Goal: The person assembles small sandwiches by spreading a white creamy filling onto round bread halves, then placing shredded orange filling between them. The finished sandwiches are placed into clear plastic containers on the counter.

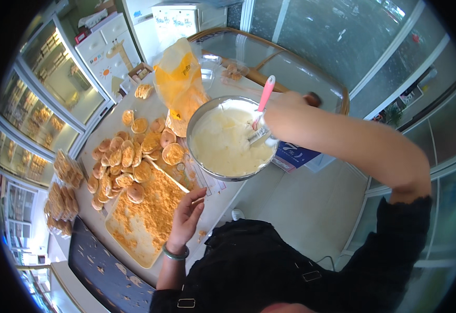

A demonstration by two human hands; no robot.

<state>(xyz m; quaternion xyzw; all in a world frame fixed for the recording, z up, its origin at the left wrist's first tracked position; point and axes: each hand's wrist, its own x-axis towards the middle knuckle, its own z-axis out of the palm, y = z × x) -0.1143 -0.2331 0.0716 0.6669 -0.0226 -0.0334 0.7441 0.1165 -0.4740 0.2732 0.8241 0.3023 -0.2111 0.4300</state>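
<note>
A steel mixing bowl (194, 154) of pale cream (224, 143) stands at the table's right edge. My right hand (284, 111), slightly blurred, is over the bowl's right side. It grips a metal spatula; the blade (260, 136) dips into the cream and a dark handle end (313, 99) sticks out behind the hand. Beside it, a pink-handled utensil (266, 93) leans in the bowl. My left hand (188, 213) holds nothing, its fingers loosely apart, above the right edge of a shallow tray (139, 260). Orange floss-like crumbs (155, 207) cover much of that tray.
Small round buns (128, 154), several coated with crumbs, are heaped behind the tray. A yellow-printed plastic bag (181, 78) of crumbs stands behind the bowl. Packaged baked goods (61, 203) line the left edge. A dark crumb-strewn tray (102, 258) lies front left; a blue box (294, 154) sits beneath the bowl's right side.
</note>
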